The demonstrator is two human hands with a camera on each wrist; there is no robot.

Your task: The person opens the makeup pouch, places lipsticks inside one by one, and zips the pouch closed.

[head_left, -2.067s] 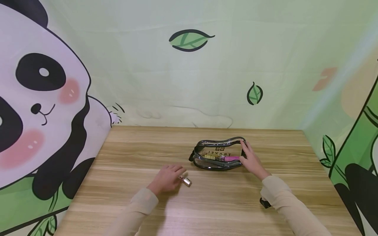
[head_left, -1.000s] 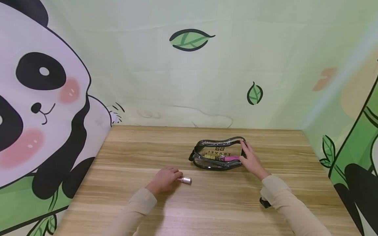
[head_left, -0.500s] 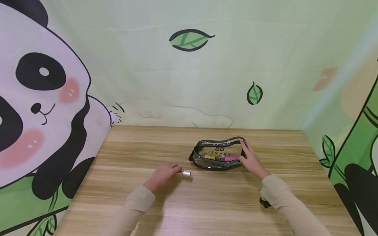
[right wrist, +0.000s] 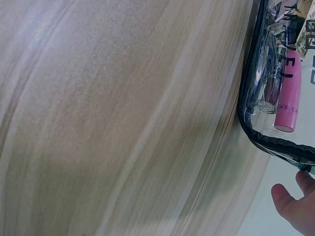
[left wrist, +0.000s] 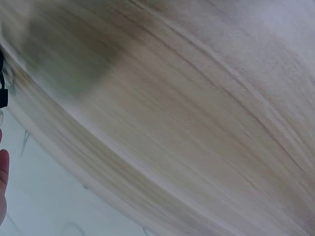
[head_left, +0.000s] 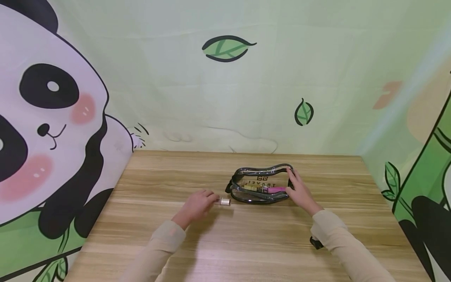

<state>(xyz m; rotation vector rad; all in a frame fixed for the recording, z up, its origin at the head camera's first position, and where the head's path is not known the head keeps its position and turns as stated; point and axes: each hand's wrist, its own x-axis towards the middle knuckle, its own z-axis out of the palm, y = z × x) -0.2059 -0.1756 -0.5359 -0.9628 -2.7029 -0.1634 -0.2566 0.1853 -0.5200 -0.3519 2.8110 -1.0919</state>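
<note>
In the head view my left hand [head_left: 199, 204] pinches a small tube with a shiny silver end [head_left: 225, 201]. The tube points right, and its shadow falls on the table below it. Just beyond lies a clear pouch [head_left: 260, 199] with black piping, its mouth gaping upward. Inside are a pink tube [head_left: 276, 189] and a yellowish item [head_left: 251, 188]. My right hand [head_left: 301, 194] spreads its straight fingers and thumb across the pouch's right end, touching it. The right wrist view shows the fingertips [right wrist: 283, 196] beside the pouch corner and the pink tube [right wrist: 289, 93] through the clear wall.
A wood-grain table [head_left: 267, 246] reaches back to a pale green cloth backdrop [head_left: 169, 78] printed with leaves and a panda [head_left: 53, 117]. A small black piece [head_left: 316, 243] shows under the right sleeve [head_left: 338, 235].
My left hand has lifted the small tube off the table and carried it away from me, closer to the pouch. The tube has turned to point right. My right hand and the pouch stay put.
</note>
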